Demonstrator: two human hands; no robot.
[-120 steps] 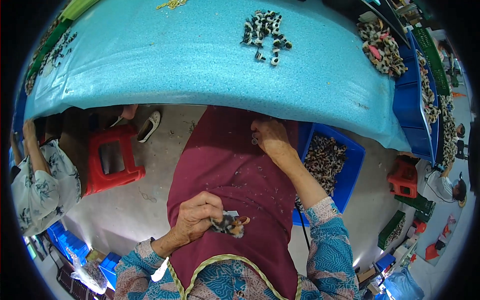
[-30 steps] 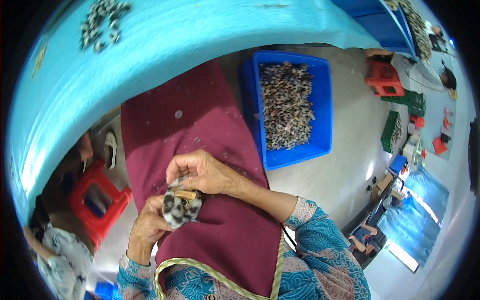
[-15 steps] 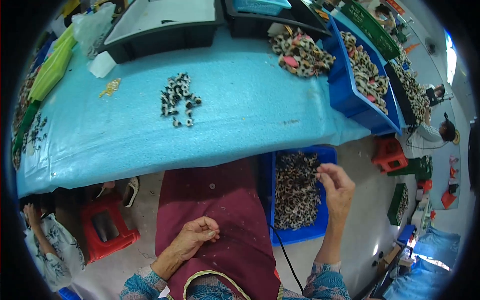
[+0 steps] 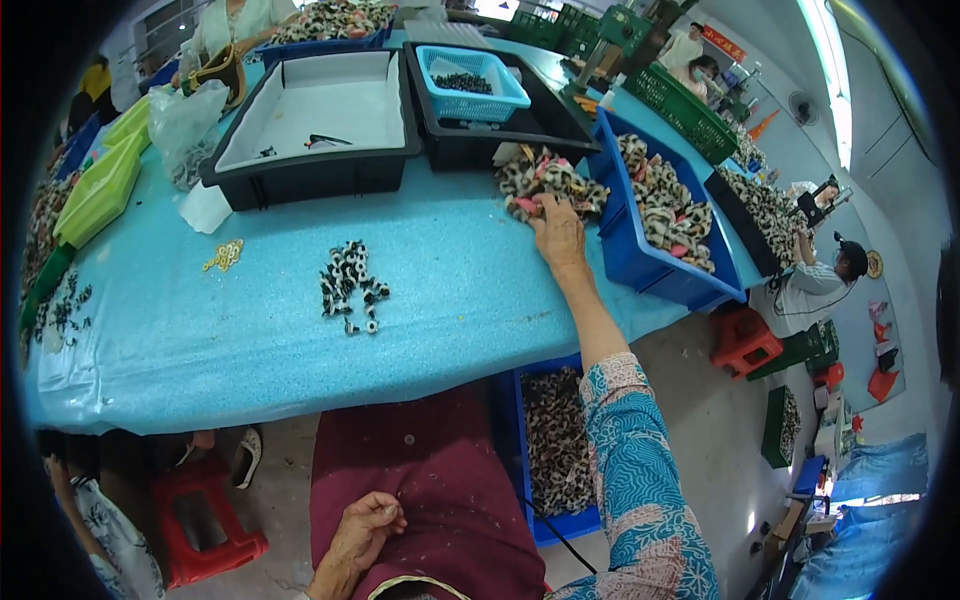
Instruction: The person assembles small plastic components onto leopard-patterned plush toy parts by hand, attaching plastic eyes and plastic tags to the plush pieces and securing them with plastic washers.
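Observation:
My right hand (image 4: 558, 230) reaches far across the blue table (image 4: 200, 340) and lies on a heap of leopard-print fabric pieces (image 4: 545, 182); whether it grips any I cannot tell. My left hand (image 4: 362, 527) rests on the maroon cloth (image 4: 440, 480) over my lap, fingers loosely curled, with nothing seen in it. A small cluster of black-and-white pieces (image 4: 350, 282) lies on the table to the left of my right arm. A blue bin (image 4: 555, 455) of patterned pieces stands on the floor by my right side.
Two black trays (image 4: 310, 130) stand at the back, one holding a light blue basket (image 4: 470, 85). Blue bins (image 4: 655, 235) of patterned pieces sit right. Green trays (image 4: 100, 190) and a plastic bag (image 4: 185, 125) lie left. Red stools (image 4: 210, 520) stand on the floor. Other people work nearby.
My right hand has risen from the floor bin and stretched onto the heap on the table. My left hand stays on my lap. The view has tilted up toward the table.

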